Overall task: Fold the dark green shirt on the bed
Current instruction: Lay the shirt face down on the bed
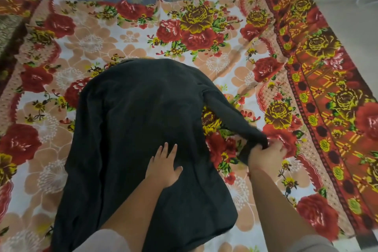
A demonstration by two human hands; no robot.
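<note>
**Occlusions / crops**

Dark green shirt: lower hem partly under left forearm, the rest runs off the bottom edge. Sleeve end bunched inside right hand, which is motion-blurred, fingers unreadable. Bed cropped left, right and bottom.

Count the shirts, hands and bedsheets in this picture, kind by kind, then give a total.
Shirts: 1, the dark green shirt
Hands: 2, the left hand flat on the shirt, the right hand gripping its sleeve
Bedsheets: 1, the floral bedsheet
Total: 4
</note>
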